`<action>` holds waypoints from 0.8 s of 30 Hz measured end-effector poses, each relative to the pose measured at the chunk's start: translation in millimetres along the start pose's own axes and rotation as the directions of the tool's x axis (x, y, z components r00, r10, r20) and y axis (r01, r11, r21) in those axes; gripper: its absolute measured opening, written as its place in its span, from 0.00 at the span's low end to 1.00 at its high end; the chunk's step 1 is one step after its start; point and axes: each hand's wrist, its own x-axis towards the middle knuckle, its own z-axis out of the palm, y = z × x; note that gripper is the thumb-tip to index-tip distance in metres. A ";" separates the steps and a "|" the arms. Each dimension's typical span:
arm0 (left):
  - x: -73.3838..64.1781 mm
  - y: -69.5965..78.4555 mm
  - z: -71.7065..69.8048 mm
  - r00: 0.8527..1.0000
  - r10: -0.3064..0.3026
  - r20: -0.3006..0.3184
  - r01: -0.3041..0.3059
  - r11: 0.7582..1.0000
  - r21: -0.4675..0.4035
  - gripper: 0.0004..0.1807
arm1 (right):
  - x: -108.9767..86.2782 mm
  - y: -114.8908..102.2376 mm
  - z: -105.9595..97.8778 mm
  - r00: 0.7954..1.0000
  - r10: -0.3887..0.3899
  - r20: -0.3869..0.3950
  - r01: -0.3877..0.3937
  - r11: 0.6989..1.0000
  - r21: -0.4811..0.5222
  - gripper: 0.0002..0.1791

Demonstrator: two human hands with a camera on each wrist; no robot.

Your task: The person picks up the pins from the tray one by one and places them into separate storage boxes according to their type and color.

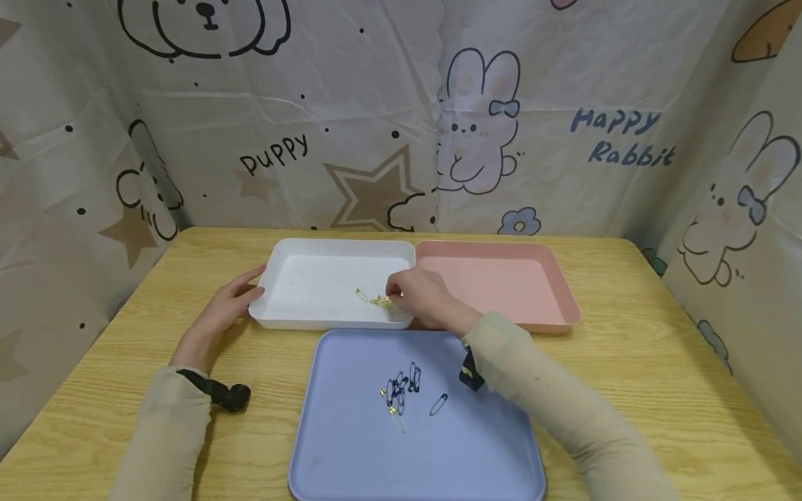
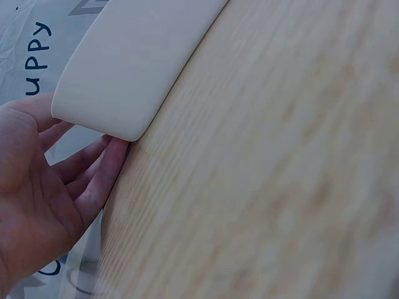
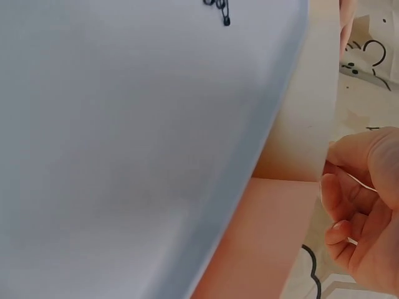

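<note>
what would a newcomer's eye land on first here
Probably the large blue tray at the table's near side, with black safety pins and a few gold ones bunched near its middle. Behind it a white tray and pink tray stand side by side, the left hand touching the white one's left end and the right hand at its right, beside more gold pins.

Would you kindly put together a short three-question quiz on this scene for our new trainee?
1. Which tray does the left hand touch: a) blue, b) white, c) pink?
2. True or false: the blue tray holds both black safety pins and gold safety pins.
3. Fill in: in the head view, the pink tray sits to the ____ of the white tray.

Key: 1. b; 2. True; 3. right.
</note>
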 end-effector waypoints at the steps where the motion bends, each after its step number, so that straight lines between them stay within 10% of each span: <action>1: 0.2 -0.3 -0.3 1.000 0.002 0.000 -0.002 1.000 0.000 0.33 | -1.1 -0.1 -0.7 1.000 -0.006 -0.004 0.006 1.000 0.001 0.07; 24: 1.2 -0.8 1.2 1.000 0.005 -0.012 -0.005 1.000 0.004 0.34 | -64.7 -16.5 -11.3 0.974 -0.217 -0.058 0.222 0.972 0.079 0.03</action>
